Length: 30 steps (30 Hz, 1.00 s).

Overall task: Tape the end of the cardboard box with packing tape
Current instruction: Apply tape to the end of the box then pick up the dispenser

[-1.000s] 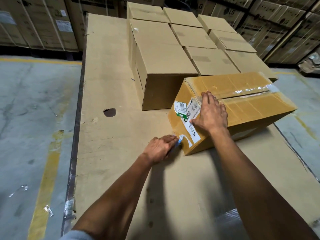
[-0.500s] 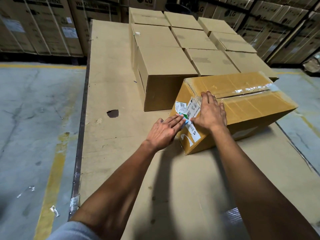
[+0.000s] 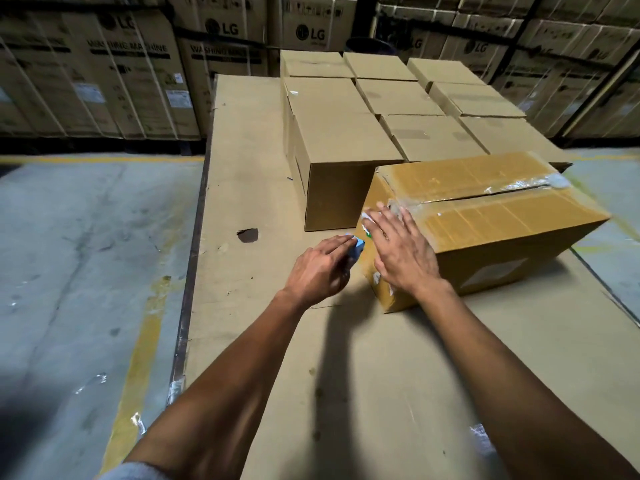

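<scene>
The cardboard box (image 3: 485, 216) sits on the cardboard-covered desk (image 3: 259, 168), its near end turned toward me, just in front of the stacked plain boxes (image 3: 346, 133). My right hand (image 3: 403, 252) lies flat and open against that end, fingers (image 3: 374, 223) spread up toward the top edge. My left hand (image 3: 320, 268), arm stretched forward, is curled in a closed grip around a small blue tool (image 3: 358, 244) touching the box's left corner.

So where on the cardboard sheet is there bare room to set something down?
Bare: the strip left of the plain boxes, apart from a small hole, and the near area around the forearms. Crowded: the far right, and the taped box.
</scene>
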Each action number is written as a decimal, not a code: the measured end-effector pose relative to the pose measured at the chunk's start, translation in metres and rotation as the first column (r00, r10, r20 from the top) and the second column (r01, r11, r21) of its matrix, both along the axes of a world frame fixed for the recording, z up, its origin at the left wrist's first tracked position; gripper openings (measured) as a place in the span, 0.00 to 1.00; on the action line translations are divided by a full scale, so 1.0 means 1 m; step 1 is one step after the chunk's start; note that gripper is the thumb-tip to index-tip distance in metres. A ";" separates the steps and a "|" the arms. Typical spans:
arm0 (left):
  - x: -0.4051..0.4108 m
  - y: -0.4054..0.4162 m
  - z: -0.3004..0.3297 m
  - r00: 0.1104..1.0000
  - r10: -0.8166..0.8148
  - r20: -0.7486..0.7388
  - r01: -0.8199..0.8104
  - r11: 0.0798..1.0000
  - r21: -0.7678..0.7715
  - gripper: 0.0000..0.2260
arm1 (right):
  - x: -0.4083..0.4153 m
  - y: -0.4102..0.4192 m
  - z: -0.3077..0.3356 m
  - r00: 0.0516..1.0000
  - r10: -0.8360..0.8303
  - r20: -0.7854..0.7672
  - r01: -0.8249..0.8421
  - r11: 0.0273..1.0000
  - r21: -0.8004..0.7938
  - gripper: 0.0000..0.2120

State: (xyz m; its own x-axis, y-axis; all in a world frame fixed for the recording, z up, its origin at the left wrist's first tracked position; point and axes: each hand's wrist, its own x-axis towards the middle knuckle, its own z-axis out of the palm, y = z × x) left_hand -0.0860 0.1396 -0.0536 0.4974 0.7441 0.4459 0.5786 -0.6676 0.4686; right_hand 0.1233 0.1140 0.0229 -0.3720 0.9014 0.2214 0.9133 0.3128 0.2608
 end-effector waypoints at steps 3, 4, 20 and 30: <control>-0.009 -0.006 0.019 0.998 0.035 0.047 -0.034 0.999 -0.023 0.22 | -0.011 -0.005 -0.003 0.903 -0.125 -0.410 -0.003 0.955 -0.297 0.51; -0.012 -0.008 0.026 0.998 0.038 0.044 -0.037 0.999 -0.022 0.22 | -0.013 -0.005 0.000 0.789 -0.245 -0.563 -0.032 0.899 -0.436 0.52; -0.016 -0.035 0.085 0.959 -0.041 -0.279 0.116 0.960 0.257 0.39 | 0.000 -0.014 0.025 -0.277 -0.568 -0.775 -0.558 0.752 -0.351 0.25; -0.020 -0.056 0.092 0.906 0.068 -0.417 0.092 0.932 0.351 0.42 | -0.014 -0.017 0.049 -0.326 -0.508 -0.797 -0.354 0.848 -0.395 0.09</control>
